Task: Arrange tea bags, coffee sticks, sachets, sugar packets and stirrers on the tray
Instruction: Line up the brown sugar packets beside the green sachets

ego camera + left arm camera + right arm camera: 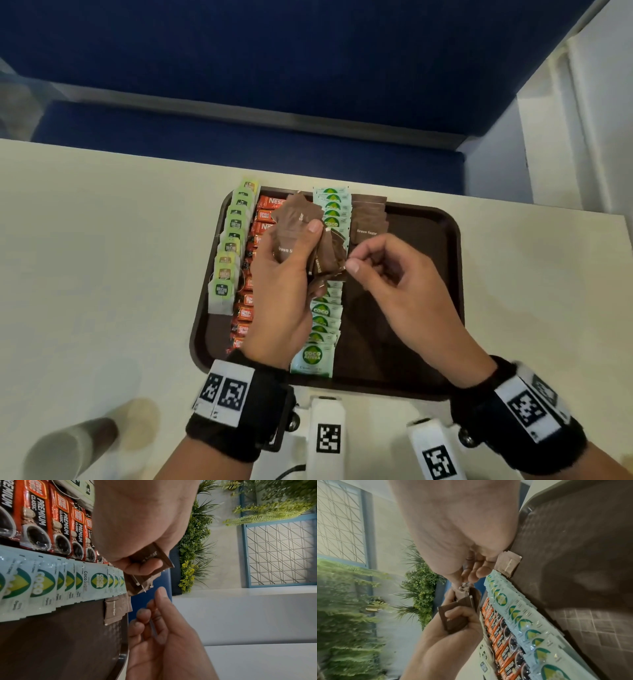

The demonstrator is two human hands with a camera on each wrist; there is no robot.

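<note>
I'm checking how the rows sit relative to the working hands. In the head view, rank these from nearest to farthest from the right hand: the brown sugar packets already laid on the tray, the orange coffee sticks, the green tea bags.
From the right hand:
1. Brown sugar packets, just beyond its fingertips, at the far end of the tray.
2. Orange coffee sticks, past the left hand.
3. Green tea bags, along the tray's left edge.

4 packet rows (328,301) side by side on tray (442,260), right part bare
</note>
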